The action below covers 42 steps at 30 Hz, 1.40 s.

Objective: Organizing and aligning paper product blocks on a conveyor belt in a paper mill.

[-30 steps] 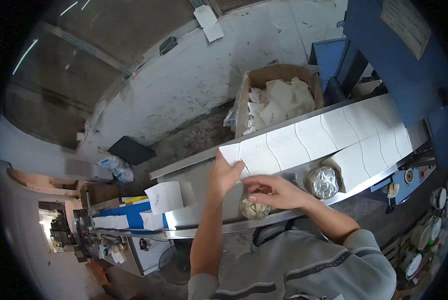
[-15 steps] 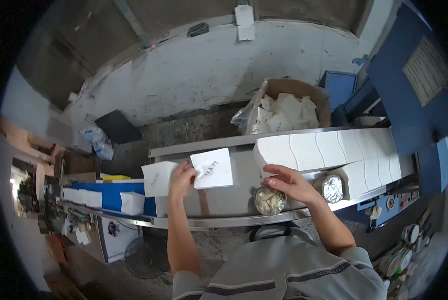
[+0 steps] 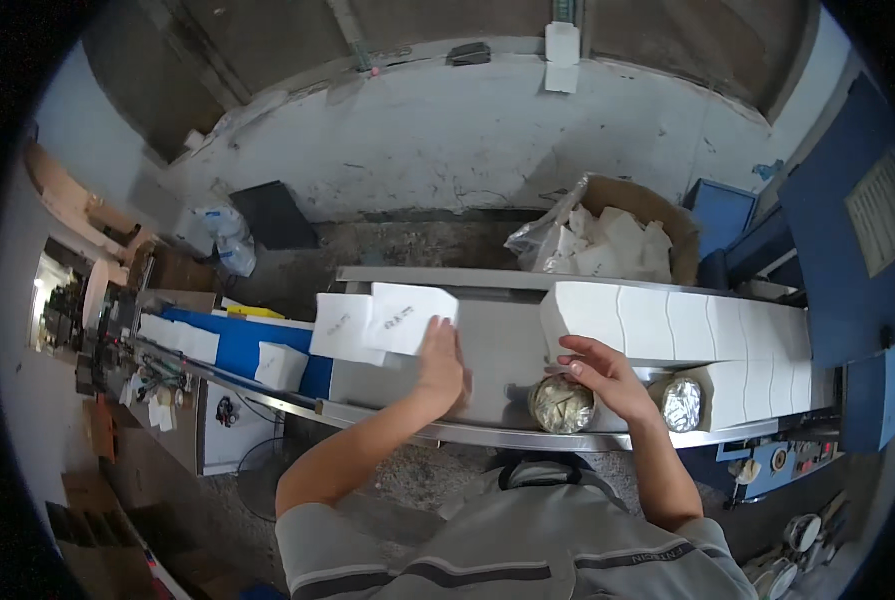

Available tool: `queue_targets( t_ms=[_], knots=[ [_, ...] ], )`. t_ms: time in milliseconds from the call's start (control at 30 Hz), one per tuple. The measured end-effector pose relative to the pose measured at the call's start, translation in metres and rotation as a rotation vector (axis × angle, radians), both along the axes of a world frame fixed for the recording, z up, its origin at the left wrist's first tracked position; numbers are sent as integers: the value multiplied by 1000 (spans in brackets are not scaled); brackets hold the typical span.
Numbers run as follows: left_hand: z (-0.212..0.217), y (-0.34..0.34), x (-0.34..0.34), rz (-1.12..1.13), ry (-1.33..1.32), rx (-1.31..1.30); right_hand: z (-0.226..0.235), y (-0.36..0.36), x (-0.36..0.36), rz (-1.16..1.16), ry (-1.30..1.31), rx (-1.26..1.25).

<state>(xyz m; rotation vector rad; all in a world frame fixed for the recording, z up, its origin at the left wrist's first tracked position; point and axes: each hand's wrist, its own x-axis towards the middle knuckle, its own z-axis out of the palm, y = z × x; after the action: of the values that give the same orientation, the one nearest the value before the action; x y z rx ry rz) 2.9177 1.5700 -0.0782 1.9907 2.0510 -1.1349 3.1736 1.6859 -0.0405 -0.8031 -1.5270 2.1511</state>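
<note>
My left hand [image 3: 442, 362] lies with straight fingers along the right side of a white square napkin-like stack [image 3: 411, 315] with dark print on top. That stack overlaps or abuts a second printed white stack [image 3: 346, 328] on its left, over the end of the metal conveyor table [image 3: 498, 350]. My right hand [image 3: 608, 378] hovers with loosely bent fingers, nothing in them, beside a round jar-like weight [image 3: 563, 404] with a shiny, mottled top. Farther right stands a similar foil-topped round thing [image 3: 682, 404] against the near row of white stacks [image 3: 758, 392].
A long row of white stacks [image 3: 668, 325] runs along the table's far right. Behind it stands a cardboard box [image 3: 648, 205] of crumpled white paper. A blue belt [image 3: 233, 352] on the left carries another white stack [image 3: 282, 366]. A metal rail [image 3: 488, 437] edges the near side.
My left hand has moved from between the two printed stacks to the right side of the right one. The stacks are now closer together. The whole view has shifted; my right hand stays by the round weight.
</note>
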Motion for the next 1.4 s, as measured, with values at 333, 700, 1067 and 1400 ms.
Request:
queue_targets(
  t_ms=[333, 700, 1067, 1400],
  knots=[
    [9, 102, 68, 755, -1311, 627, 1, 6, 35, 22, 55, -26],
    [30, 159, 141, 555, -1060, 501, 9, 23, 104, -129, 119, 1],
    [11, 141, 98, 549, -1110, 675, -8, 32, 74, -98, 96, -54],
    [-45, 32, -38, 1111, -2180, 690, 1, 29, 67, -106, 41, -69]
  ],
)
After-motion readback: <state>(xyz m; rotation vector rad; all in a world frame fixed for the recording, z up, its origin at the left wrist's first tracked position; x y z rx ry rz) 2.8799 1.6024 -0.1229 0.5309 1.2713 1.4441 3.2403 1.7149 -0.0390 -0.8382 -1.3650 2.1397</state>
